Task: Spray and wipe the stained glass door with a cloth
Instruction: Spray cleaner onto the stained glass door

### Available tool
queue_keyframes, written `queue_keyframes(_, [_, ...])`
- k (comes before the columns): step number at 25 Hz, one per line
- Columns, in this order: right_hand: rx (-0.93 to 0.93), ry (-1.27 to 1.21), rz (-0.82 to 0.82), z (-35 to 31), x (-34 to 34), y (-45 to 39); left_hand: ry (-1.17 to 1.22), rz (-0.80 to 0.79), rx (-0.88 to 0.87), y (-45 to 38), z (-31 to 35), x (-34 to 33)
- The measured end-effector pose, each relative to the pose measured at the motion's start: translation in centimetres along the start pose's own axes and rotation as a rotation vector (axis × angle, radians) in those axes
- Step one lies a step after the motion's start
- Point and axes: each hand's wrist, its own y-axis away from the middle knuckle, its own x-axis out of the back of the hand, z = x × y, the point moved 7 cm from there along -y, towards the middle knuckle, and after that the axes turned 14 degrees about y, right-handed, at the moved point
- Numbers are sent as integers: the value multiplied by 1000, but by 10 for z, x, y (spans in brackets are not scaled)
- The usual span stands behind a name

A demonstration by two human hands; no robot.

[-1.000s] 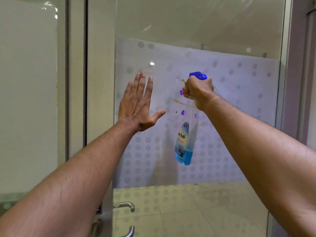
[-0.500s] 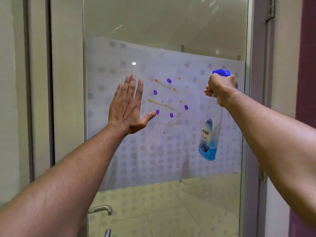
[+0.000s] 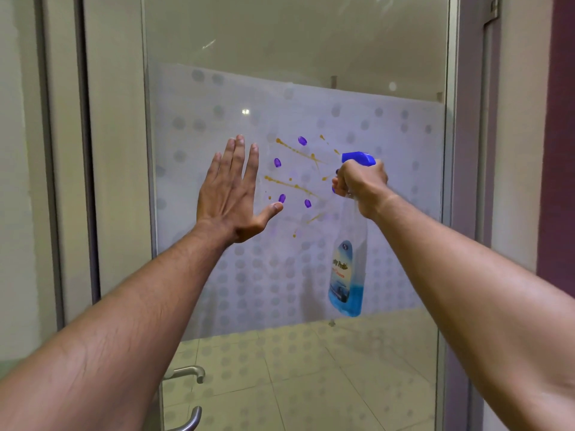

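The glass door fills the middle of the view, clear at top and bottom with a frosted, dotted band across its middle. On that band, between the two hands, sit the stains: small purple oval blobs and thin orange-brown streaks with scattered drips. The left hand is spread flat, fingers up and thumb out, raised at the glass just left of the stains; whether the palm touches the pane cannot be told. The right hand is closed around the neck of the spray bottle, just right of the stains, with its blue plastic trigger head pointing left toward them. The bottle is clear, tapered plastic with a blue label and a little blue liquid at the bottom, hanging slightly tilted in front of the frosted band. A brushed metal handle shows at the door's lower left, and a grey metal frame runs down the right edge. Compared with half a second ago, the bottle has come in from the door's right edge toward the stains and sits a little lower, while the left hand keeps its open pose.
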Motion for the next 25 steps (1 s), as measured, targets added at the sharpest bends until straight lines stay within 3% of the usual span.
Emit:
queue_keyframes(7, [-22,30,-52,1,-24,9,-30,-14,16,7,-11,7])
queue_keyframes(25, [-20,-35,-117,17,-6,42,-81,-59,70,46,6,24])
